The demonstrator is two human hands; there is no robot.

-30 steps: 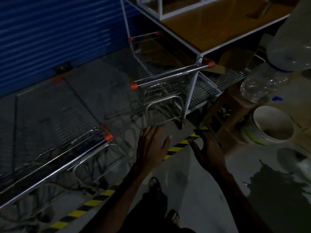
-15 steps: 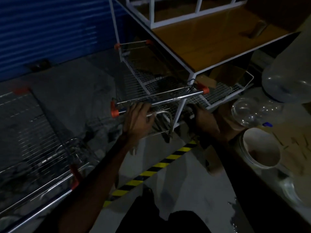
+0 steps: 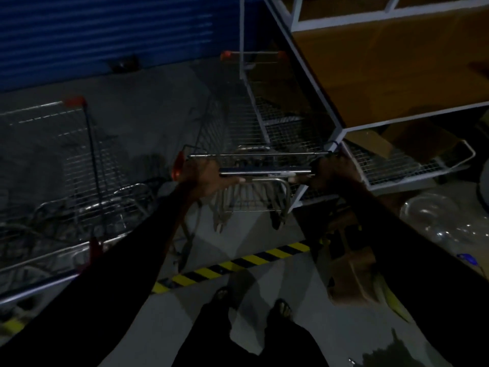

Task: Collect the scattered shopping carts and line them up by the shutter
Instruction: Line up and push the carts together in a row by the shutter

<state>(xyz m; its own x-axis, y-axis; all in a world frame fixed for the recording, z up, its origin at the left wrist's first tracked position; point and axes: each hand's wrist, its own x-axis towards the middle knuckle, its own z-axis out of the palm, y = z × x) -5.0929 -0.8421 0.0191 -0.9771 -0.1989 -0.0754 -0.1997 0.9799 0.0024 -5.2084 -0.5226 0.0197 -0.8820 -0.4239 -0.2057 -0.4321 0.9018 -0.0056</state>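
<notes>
A wire shopping cart (image 3: 238, 128) with orange corner caps stands in front of me, its nose toward the blue shutter (image 3: 105, 33). My left hand (image 3: 203, 177) grips the left end of its metal handle bar (image 3: 264, 171). My right hand (image 3: 332, 173) grips the right end. A second cart (image 3: 79, 160) stands to the left, its handle near my left forearm. The scene is dim.
A white-framed shelf unit with wooden boards (image 3: 383, 70) crowds the cart's right side. Clear plastic bottles (image 3: 434, 221) and a brown stool (image 3: 352, 266) sit at the right. Yellow-black floor tape (image 3: 238, 263) runs across the concrete under the handle.
Both hands rose from open above the floor to the cart's handle and closed round it. The view has swung left and closer to the cart.
</notes>
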